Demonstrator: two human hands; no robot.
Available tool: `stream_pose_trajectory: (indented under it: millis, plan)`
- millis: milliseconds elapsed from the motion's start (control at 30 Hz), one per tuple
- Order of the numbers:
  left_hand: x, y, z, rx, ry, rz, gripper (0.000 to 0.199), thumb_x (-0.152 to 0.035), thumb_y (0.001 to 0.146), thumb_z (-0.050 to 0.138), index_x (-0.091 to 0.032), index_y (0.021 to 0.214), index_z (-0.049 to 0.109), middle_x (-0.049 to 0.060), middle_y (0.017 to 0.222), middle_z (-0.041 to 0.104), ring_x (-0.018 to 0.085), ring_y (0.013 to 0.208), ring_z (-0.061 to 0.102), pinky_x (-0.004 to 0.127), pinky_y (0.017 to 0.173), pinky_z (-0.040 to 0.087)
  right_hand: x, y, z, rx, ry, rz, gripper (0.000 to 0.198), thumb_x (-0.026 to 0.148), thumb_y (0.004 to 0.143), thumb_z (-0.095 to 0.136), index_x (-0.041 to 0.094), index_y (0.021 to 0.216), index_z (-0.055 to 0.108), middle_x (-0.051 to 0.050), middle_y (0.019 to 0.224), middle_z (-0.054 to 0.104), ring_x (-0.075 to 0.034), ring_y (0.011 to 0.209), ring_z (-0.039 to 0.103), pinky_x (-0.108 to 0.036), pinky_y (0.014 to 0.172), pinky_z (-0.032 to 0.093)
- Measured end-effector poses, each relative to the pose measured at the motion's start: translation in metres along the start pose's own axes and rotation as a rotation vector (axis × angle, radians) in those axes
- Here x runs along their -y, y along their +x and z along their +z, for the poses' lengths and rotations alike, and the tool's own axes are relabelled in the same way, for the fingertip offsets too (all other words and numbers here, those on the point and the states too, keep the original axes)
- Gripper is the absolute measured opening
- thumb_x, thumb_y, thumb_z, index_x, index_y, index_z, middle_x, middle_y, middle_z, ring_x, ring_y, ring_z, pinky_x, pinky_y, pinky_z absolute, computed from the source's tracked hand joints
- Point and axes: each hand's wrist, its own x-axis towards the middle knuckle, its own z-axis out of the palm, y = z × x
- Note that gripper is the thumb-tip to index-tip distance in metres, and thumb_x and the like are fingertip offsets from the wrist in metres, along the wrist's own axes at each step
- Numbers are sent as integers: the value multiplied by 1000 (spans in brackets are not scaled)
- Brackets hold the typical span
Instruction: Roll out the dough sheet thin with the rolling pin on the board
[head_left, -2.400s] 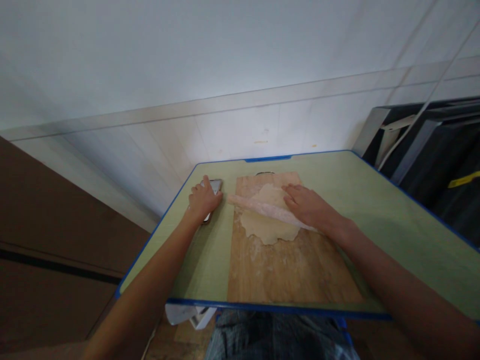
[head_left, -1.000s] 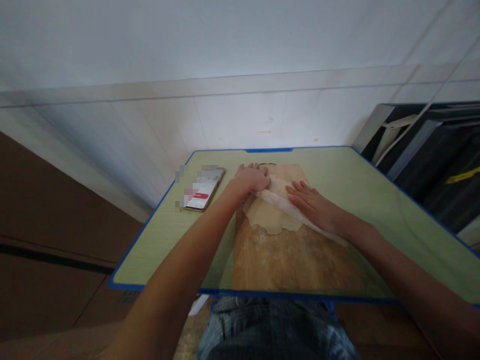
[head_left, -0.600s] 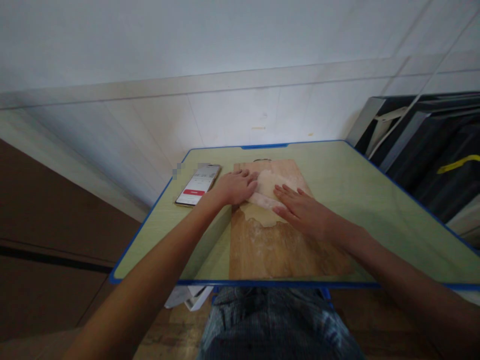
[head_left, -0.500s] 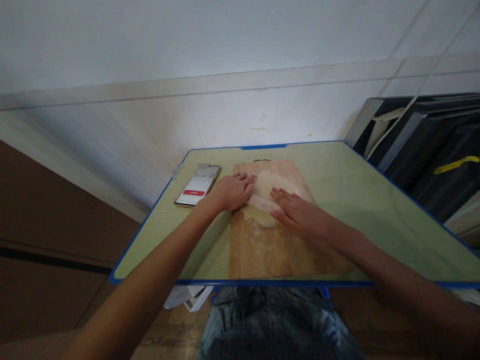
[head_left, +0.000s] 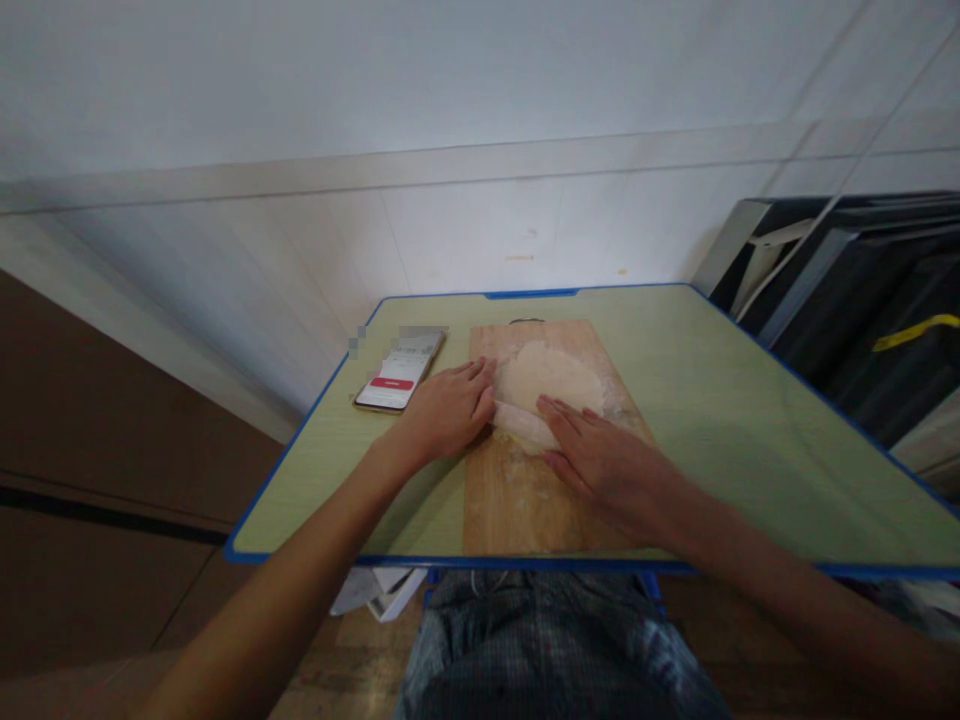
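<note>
A pale, flour-dusted rolling pin lies slantwise over a flat sheet of dough. The dough rests on a wooden board with flour smeared across it. My left hand is closed over the pin's left end, fingers pointing away from me. At the other end my right hand grips the pin, its fingers over the far side and its thumb on the near side. Both hands hide the pin's ends. Most of the dough shows beyond the pin, with a thin edge on the near side.
Left of the board, a phone with a lit screen lies on the pale green table, which has a blue rim. A white wall stands behind. Dark flat panels lean at the right.
Both hands have drawn the rolling pin toward me, down the dough. More of the dough's far part is uncovered, and less shows on the near side.
</note>
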Motion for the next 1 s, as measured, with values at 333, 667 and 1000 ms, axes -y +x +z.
stream_pose_trajectory:
  millis: [333,667,1000]
  plan:
    - [-4,-28,0,-21,-47,-27,43,-29,92,22,-16,122,50,7,128,56,20,118,51,36,104,36,14,-4,0,-81,-72,-61,46,21,89,34,5,131,44,-19,136,46,-25,126,43,-45,102,39]
    - [-16,-81,17,-148,21,-56,54,-43,92,23,-12,130,46,14,136,47,23,124,47,41,103,40,2,-25,2,-142,-79,-208,44,18,89,41,12,133,44,-13,138,46,-22,128,40,-44,106,35]
    - [-27,-95,7,-207,9,146,31,-25,91,38,-15,116,53,11,129,55,21,115,56,41,96,47,-59,-17,-9,-147,-211,-322,30,18,92,41,13,116,58,-12,126,58,-21,117,53,-43,100,41]
